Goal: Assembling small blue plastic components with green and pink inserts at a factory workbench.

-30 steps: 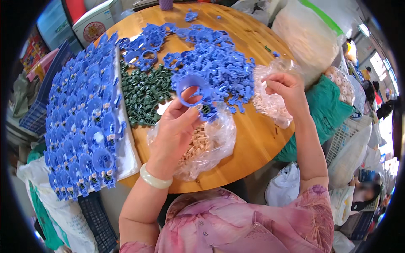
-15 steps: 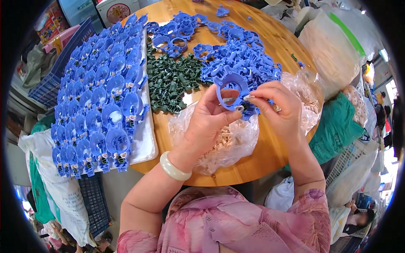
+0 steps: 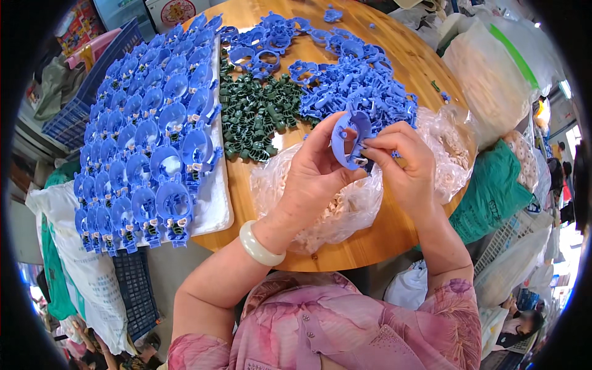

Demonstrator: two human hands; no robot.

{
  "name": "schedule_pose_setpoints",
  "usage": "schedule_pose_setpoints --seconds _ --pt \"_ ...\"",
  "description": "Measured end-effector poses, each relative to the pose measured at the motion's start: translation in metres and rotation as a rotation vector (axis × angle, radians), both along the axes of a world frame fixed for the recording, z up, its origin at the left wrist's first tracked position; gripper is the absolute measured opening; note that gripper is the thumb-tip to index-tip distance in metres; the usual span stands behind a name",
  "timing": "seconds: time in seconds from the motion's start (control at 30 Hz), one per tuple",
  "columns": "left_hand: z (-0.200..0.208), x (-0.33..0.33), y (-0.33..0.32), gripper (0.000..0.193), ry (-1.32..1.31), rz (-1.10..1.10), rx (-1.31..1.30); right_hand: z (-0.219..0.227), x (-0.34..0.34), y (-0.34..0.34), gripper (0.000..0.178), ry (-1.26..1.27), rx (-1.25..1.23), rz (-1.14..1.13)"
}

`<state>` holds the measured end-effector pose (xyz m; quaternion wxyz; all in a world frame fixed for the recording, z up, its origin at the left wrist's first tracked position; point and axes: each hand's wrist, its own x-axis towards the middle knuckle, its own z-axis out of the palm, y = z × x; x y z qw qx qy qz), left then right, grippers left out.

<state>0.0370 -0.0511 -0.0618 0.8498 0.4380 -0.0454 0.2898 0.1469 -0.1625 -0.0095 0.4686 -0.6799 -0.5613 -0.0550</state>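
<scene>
Over the round wooden table [image 3: 413,46], near its front edge, the work stands at a fitting step — judged as pressing a small part onto a blue ring piece [image 3: 361,125]. The left hand [image 3: 314,169] has thumb and fingers clamped on the ring. The right hand [image 3: 404,160] brings thumb and forefinger together at the ring's right side; what they pinch is too small to tell. The next move appears to call for firm, aligned pressure while the left grip steadies the ring.

Condition of the piece: glossy blue plastic, tilted, its opening partly turned aside — no damage discernible. It is held above a clear bag of pale parts [image 3: 345,216], with loose blue parts [image 3: 351,86] heaped beyond.
</scene>
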Motion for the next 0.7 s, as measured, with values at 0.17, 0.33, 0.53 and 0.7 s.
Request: schedule_pose_setpoints --seconds 0.17,0.33,0.53,0.7 --pt "0.003 -0.002 0.002 0.071 0.031 -0.029 -0.029 0.007 -0.001 -0.004 0.010 0.229 0.000 0.015" --pt "0.010 -0.006 0.003 0.070 0.116 -0.058 -0.057 0.003 0.010 -0.005 0.010 0.059 -0.008 0.094" --pt "0.011 -0.006 0.007 0.059 0.157 -0.038 0.040 -0.001 0.005 -0.004 0.006 0.146 -0.040 0.029" --pt "0.014 -0.006 0.010 0.050 0.159 -0.234 -0.103 0.017 0.016 -0.007 0.017 0.561 -0.094 0.011"
